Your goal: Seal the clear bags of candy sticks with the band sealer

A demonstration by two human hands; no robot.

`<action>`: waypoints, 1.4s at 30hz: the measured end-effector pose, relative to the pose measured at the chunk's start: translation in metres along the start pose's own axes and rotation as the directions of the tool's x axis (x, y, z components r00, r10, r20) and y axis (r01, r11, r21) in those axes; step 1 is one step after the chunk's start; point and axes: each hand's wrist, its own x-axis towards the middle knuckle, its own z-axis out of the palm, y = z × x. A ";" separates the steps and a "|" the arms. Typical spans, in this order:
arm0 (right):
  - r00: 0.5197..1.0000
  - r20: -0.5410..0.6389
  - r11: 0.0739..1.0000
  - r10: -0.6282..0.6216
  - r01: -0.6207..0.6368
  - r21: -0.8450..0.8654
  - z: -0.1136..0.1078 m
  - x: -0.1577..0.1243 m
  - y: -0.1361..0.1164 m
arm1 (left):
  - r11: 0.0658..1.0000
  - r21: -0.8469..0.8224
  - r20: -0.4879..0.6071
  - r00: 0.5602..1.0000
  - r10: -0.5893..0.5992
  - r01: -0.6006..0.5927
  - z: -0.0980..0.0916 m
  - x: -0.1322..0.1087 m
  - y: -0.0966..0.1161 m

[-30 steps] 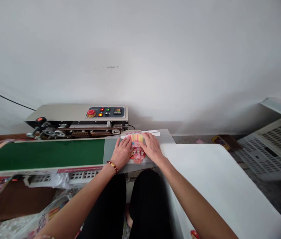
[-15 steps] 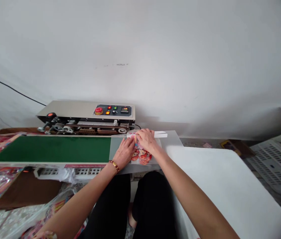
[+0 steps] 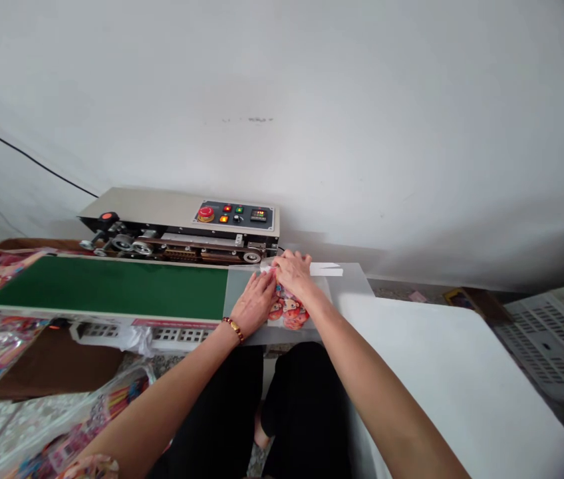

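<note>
A clear plastic bag printed with red-haired cartoon figures lies on the grey plate at the right end of the band sealer. My left hand, with a beaded bracelet at the wrist, has its fingers closed on the bag's left edge; its thumb is mostly hidden. At the bag's top my right hand bends its fingers over the film and grips it, covering part of the print. The bag's upper edge is close to the sealer's inlet wheel.
A green conveyor belt runs left from the plate. A carton of colourful packages stands at the far left, and a plastic sack below. White table at right; white slatted crate beyond. White wall behind.
The view has shifted slightly, so the sealer appears a little further right and higher. Both hands stay on the bag, whose top edge sits near the inlet as before.
</note>
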 end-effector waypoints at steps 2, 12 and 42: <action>1.000 0.027 1.000 -0.004 0.004 0.001 0.000 0.002 -0.001 | 1.000 -0.005 0.003 1.000 0.013 -0.013 -0.001 0.000 0.000; 0.994 -0.082 0.988 0.073 -0.061 0.143 -0.003 -0.038 0.032 | 0.998 0.062 0.084 0.996 0.001 -0.007 -0.007 0.002 -0.001; 0.988 -0.068 0.989 -0.140 0.137 -0.049 -0.002 -0.076 0.044 | 0.997 0.046 0.098 0.993 -0.070 0.066 -0.025 -0.009 -0.019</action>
